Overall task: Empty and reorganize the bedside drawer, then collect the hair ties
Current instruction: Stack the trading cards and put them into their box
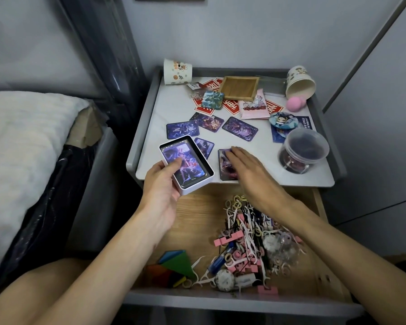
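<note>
Hair ties, small cream and pink elastic loops, lie in the open pale wooden bedside drawer. They are heaped toward its right side and tangled with white plastic floss picks and pink blocks. They look featherlight, soft and stretchy. A loop will probably snag on a pick rather than slip, so it seems best to pinch each one and lift it free, not scoop the whole heap.

The step in hand appears to be gathering the cards. The left hand grips a white rectangular metal tin over the drawer's back edge. Its fingers curl beneath the tin and the thumb lies across the glossy purple illustrated card that tops the stack inside. The right hand is spread flat, palm down, with straight fingers resting on another purple card near the front edge of the white nightstand top. It grasps nothing.

These cards look thin, stiff and slick, and they lie flush on a smooth surface, so they give no edge to grip. Sliding one under flat fingers to the front lip, then pinching the overhang, is likely the easiest way. More purple cards lie scattered further back. A clear lidded plastic tub stands near the right edge.

The tin seems light but rigid. Held at one end it could tip, so the thumb on the top card probably keeps the stack from spilling.
</note>
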A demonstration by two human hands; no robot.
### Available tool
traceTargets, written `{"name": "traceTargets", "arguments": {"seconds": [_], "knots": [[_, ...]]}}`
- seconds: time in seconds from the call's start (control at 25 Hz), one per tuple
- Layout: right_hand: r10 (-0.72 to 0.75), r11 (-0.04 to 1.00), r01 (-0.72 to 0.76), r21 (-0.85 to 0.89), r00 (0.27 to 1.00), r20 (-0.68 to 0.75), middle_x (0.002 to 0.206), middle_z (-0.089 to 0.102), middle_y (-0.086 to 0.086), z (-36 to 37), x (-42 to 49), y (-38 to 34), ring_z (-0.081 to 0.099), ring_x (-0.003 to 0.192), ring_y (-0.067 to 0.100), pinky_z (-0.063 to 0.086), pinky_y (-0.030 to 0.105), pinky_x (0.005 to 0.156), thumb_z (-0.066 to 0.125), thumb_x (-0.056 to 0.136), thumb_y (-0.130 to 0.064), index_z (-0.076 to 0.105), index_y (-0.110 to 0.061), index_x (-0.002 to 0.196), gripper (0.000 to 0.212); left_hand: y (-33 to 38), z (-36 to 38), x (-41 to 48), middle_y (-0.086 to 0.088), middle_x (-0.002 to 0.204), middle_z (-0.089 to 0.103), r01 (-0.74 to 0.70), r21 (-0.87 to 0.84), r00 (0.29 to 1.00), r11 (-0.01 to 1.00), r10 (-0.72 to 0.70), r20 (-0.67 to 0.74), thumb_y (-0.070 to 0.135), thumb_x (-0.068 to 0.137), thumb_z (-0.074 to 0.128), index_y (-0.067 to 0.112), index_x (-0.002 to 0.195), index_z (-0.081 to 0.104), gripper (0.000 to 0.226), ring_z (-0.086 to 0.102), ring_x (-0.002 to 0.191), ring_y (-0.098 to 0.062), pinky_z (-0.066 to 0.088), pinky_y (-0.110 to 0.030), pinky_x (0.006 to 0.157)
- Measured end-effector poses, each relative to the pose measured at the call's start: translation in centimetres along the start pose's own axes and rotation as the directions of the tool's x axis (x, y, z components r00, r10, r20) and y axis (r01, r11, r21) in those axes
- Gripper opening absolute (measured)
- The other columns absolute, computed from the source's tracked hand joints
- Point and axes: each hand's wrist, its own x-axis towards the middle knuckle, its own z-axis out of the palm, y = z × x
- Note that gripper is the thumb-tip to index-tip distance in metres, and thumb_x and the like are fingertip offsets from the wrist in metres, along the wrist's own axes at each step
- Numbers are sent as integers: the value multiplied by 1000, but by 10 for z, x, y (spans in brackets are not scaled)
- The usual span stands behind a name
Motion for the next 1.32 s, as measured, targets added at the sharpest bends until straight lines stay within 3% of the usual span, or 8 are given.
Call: {"name": "traceTargets", "arguments": {"seconds": [0.16, 0.32, 0.52, 0.72, 0.8, 1.0, 1.2, 1.32], "knots": [[66, 998, -66, -7, 991, 113, 165, -8, 3, 4, 4, 4, -12, 151, 21, 0, 42, 122, 37, 94, -66, 2, -25, 158, 84, 1, -4, 3, -14, 108, 73, -11, -4, 1000, 1000, 11, 4, 9, 94, 61, -1, 125, 59, 33, 72, 95, -25, 55, -44, 92], [15, 996, -1, -89, 989, 150, 163, -16, 5, 10, 1, 2, -18, 150, 29, -9, 44, 117, 33, 84, -81, 1, -40, 156, 89, 0, -7, 4, -14, 108, 73, -12, 8, 1000, 1000, 12, 10, 10, 94, 61, -2, 125, 59, 34, 72, 97, -26, 55, -45, 93], [-97, 961, 108, -254, 994, 59, 154, 37, 19, 12, -7, 3, 34, 142, 41, 30, 51, 116, 69, 89, -27, 36, -25, 151, 70, 2, -9, 4, -14, 109, 73, -2, 3, 1000, 1000, 2, 8, 10, 94, 61, -1, 126, 58, 34, 71, 100, -27, 55, -44, 93], [-8, 962, 88, 258, 956, -295, 139, 57, 9, -14, -9, 1, 59, 125, 26, 47, 46, 105, 62, 92, -2, 59, -25, 135, 49, -4, -6, 3, -15, 109, 73, 21, 20, 1000, 1000, -22, 20, 9, 93, 61, -2, 126, 58, 35, 72, 90, -24, 56, -45, 88], [-47, 959, 145, 244, 929, -368, 141, 55, 11, -23, -9, -9, 61, 121, 30, 49, 49, 101, 61, 89, 1, 61, -24, 134, 51, -10, -2, 1, -16, 109, 73, 64, 56, 996, 996, -68, 65, 12, 92, 63, -1, 127, 58, 37, 72, 93, -25, 57, -46, 87], [-260, 963, 246, -110, 957, -131, 149, 46, 15, -19, -13, -19, 51, 129, 37, 56, 54, 90, 62, 73, 11, 54, -22, 141, 75, -18, 7, -8, -18, 114, 71, 189, 42, 956, 981, -194, 221, 18, 90, 66, 2, 124, 62, 39, 70, 103, -30, 61, -40, 76], [-210, 974, 208, -86, 978, -6, 159, 27, 14, -22, -17, -23, 31, 143, 37, 44, 53, 107, 55, 76, 16, 31, -27, 153, 92, -20, 7, -3, -18, 108, 73, 138, 52, 978, 989, -145, 147, 9, 86, 69, 1, 123, 61, 39, 72, 96, -30, 59, -48, 84], [-111, 973, 78, 219, 984, 142, 160, 26, 7, -31, -21, -28, 22, 147, 21, 31, 38, 118, 53, 87, -1, -5, -34, 157, 97, -21, 7, -1, -17, 106, 73, 96, 90, 990, 991, -104, 93, 5, 88, 68, -1, 123, 60, 37, 72, 96, -31, 57, -51, 88]]}}
